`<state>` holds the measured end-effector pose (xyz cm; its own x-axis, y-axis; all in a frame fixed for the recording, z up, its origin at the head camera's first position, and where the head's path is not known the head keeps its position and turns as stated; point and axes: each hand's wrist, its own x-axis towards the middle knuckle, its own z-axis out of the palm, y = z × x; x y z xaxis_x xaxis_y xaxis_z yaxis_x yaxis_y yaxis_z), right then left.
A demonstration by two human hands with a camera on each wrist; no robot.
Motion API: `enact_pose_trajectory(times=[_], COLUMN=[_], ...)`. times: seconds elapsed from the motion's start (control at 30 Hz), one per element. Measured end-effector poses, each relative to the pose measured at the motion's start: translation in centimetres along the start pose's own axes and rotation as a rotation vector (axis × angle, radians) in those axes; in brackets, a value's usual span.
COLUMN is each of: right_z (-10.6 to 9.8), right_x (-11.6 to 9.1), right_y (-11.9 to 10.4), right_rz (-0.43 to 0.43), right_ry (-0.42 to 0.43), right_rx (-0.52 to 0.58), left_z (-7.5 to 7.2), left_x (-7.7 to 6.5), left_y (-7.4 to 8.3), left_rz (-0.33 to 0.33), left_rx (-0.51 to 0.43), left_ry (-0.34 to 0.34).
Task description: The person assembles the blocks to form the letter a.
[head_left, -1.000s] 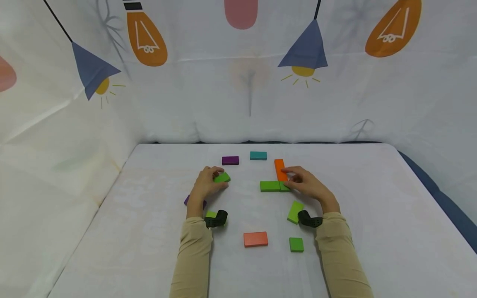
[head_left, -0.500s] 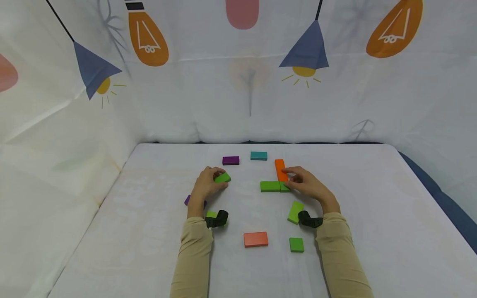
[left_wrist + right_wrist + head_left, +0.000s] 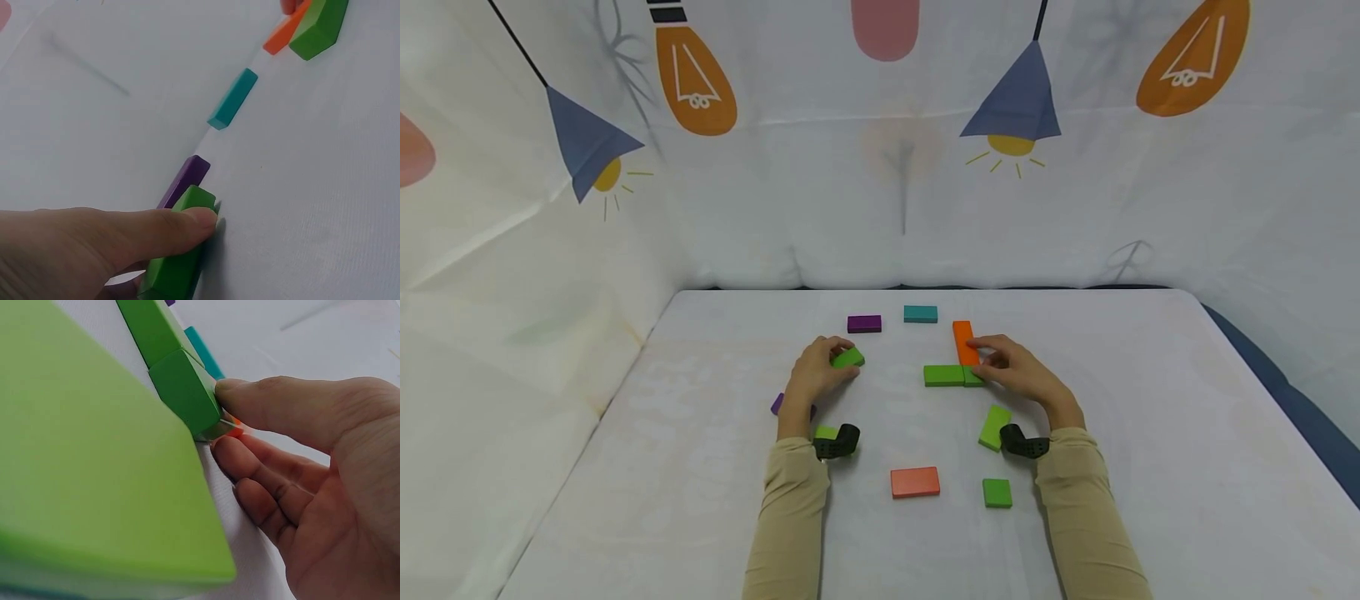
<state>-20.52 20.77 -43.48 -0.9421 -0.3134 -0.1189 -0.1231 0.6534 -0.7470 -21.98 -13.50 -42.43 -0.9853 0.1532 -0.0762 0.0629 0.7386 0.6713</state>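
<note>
My left hand (image 3: 817, 369) pinches a green block (image 3: 848, 358) left of the middle of the table; in the left wrist view the thumb lies across its top. At the other side my right hand (image 3: 1018, 372) has its thumb on a short green block (image 3: 186, 387), with curled fingers close to that block's end. A longer green block (image 3: 943, 376) lies end to end with the short one. Behind them, an orange block (image 3: 966, 342) runs away from the row, and the right index fingertip is right at its edge.
Further back lie a purple block (image 3: 864, 324) and a teal block (image 3: 921, 314). Nearer are a coral block (image 3: 915, 482), a square green block (image 3: 997, 492) and a light green block (image 3: 994, 427). The left forearm partly covers another purple block (image 3: 777, 404) and a green one (image 3: 826, 432).
</note>
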Motion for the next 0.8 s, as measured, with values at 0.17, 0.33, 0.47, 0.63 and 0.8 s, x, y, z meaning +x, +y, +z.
enact_pose_trajectory(times=[0.17, 0.33, 0.47, 0.63, 0.8], right_z=[-0.2, -0.3, -0.3, -0.3, -0.4], right_x=[-0.3, -0.2, 0.1, 0.2, 0.3], right_y=[-0.7, -0.7, 0.0, 0.0, 0.0], right_rz=[-0.016, -0.026, -0.022, -0.018, -0.015], right_ry=[-0.002, -0.008, -0.008, -0.01, -0.012], right_rx=[0.004, 0.01, 0.01, 0.01, 0.009], left_z=[0.4, 1.0, 1.3, 1.4, 1.6], left_x=[0.2, 0.4, 0.6, 0.4, 0.3], left_y=[0.4, 0.9, 1.1, 1.7, 2.0], left_rz=[0.025, 0.024, 0.029, 0.039, 0.039], left_rx=[-0.006, -0.033, -0.038, -0.048, -0.047], left_ry=[-0.011, -0.028, -0.034, -0.035, -0.035])
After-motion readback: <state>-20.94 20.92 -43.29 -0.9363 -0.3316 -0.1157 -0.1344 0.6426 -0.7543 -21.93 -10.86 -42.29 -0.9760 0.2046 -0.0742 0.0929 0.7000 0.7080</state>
